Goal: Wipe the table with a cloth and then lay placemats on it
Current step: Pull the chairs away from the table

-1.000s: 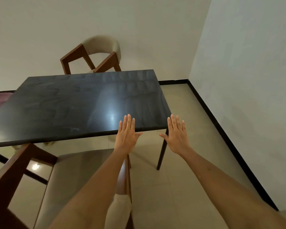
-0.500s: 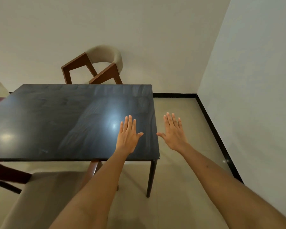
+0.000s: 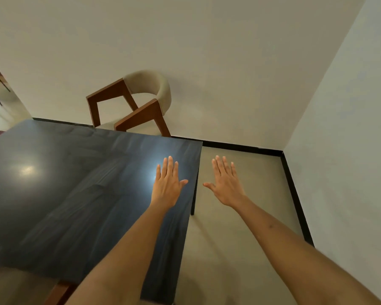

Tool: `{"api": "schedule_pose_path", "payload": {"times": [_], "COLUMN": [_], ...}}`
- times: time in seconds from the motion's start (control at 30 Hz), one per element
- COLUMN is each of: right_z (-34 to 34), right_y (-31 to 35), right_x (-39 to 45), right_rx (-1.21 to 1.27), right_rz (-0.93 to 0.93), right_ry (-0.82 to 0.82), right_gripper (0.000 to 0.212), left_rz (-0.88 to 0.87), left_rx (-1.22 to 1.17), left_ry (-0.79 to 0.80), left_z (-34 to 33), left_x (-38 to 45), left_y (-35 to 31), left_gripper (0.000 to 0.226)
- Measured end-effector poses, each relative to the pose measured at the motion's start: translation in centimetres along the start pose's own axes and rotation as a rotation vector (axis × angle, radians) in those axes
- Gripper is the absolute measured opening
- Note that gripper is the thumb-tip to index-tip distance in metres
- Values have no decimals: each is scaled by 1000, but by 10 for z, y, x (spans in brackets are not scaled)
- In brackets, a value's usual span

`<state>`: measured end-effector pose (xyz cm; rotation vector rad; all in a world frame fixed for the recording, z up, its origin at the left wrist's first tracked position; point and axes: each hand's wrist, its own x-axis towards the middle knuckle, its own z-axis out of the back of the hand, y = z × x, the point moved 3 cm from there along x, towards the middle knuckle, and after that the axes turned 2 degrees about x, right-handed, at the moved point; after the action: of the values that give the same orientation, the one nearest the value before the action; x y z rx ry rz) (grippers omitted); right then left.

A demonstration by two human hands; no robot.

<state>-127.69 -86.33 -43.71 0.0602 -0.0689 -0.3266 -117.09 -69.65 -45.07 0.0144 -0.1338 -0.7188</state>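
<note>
Table now nearer, long axis leftward, left hand flat

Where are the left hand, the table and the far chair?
left hand (image 3: 166,186): head view, back of the hand.
table (image 3: 64,194): head view, bare dark top.
far chair (image 3: 154,86): head view, beige backrest.

Bare forearms — no sleeves; left grip, right grip.

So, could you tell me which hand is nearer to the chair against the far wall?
Left. The left hand is over the table, below the chair; the right hand is beyond the table's edge, over floor.
</note>
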Motion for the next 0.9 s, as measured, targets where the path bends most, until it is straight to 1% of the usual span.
{"api": "schedule_pose_path", "payload": {"times": [0.13, 0.2, 0.3, 0.37, 0.47, 0.53, 0.63, 0.73, 0.87, 0.9], "right_z": [0, 3, 4, 3, -3, -6, -10, -10, -3, -1], "right_y": [-48, -75, -114, -132, -150, -161, -173, -189, -211, -215], "right_x": [68, 104, 155, 185, 224, 257, 306, 365, 451, 473], "right_rx": [25, 4, -27, -18, -20, -9, 17, -14, -100, -110], "right_rz": [86, 132, 183, 200, 249, 272, 307, 367, 453, 475], "right_ry": [-2, 20, 7, 18, 29, 32, 43, 47, 67, 51], "right_gripper": [85, 85, 84, 84, 83, 83, 84, 85, 85, 84], "left_rz": [87, 132, 184, 200, 261, 300, 316, 343, 409, 430], "left_rx": [3, 2, -17, 2, 31, 34, 18, -15, -60, -54], "left_ry": [-13, -12, -29, 7, 47, 45, -14, -57, -38, -35], "left_z": [-7, -8, -11, -16, -29, -33, -33, -36, -46, -49], "left_x": [70, 104, 148, 169, 194, 222, 280, 349, 424, 438], "left_y": [-19, -32, -48, -54, -52, -49, -51, -58, -59, -57], "left_gripper": [75, 75, 75, 75, 77, 78, 74, 73, 76, 76]}}
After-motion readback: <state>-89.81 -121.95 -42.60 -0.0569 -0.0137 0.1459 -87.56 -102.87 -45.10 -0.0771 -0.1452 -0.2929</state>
